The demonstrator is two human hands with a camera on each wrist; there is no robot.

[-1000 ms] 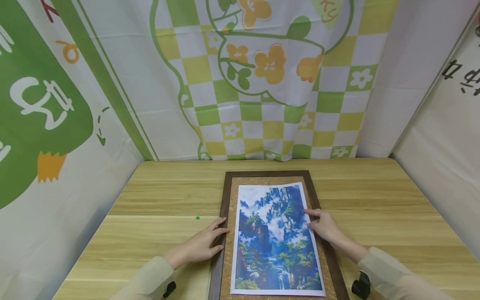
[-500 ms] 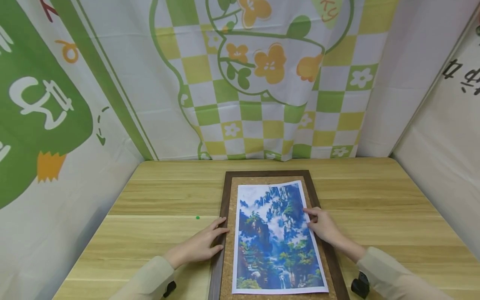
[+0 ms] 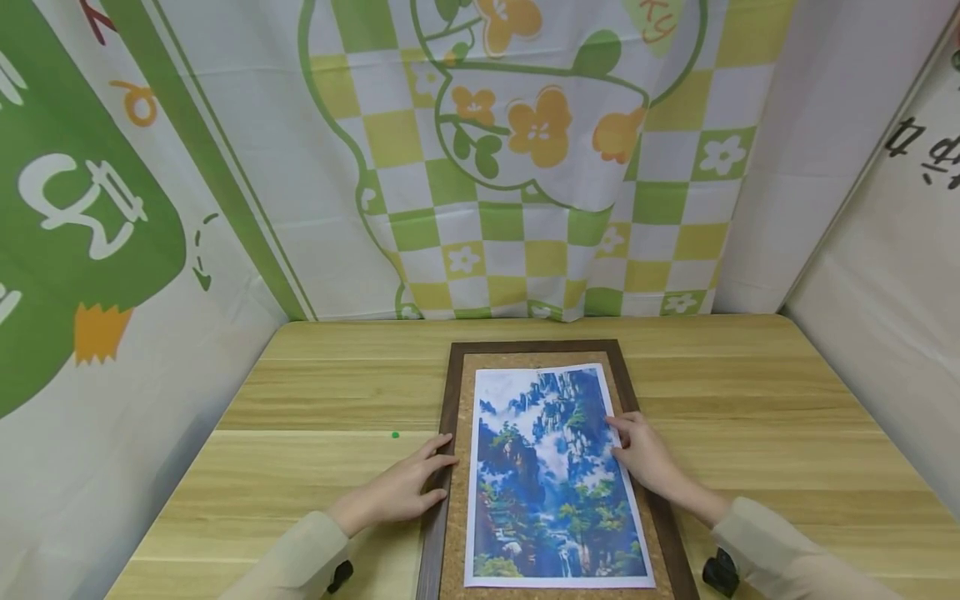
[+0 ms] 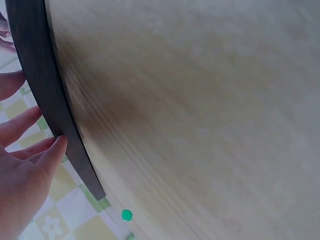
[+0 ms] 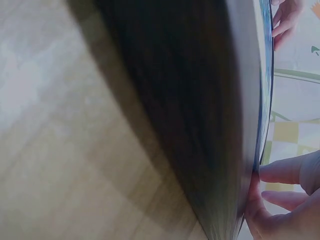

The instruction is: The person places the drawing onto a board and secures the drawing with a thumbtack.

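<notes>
A printed landscape picture (image 3: 555,483), with blue cliffs, trees and a waterfall, lies over a cork board (image 3: 457,525) in a dark wooden frame (image 3: 536,347). My right hand (image 3: 647,458) pinches the right border of the print between thumb and fingers; in the right wrist view this hand (image 5: 292,195) is at the frame's far side. On the left, my left hand (image 3: 393,492) rests extended fingertips against the frame. The left wrist view shows those spread fingers at the dark frame edge (image 4: 45,85).
A small green round piece (image 3: 395,435) lies on the wooden table (image 3: 322,400) left of the frame. Patterned curtains (image 3: 525,250) hang behind the table and along both sides.
The print shifts slightly right at its lower end and its top right corner rises, then settles a little. My right hand moves slightly with it; the left hand stays still.
</notes>
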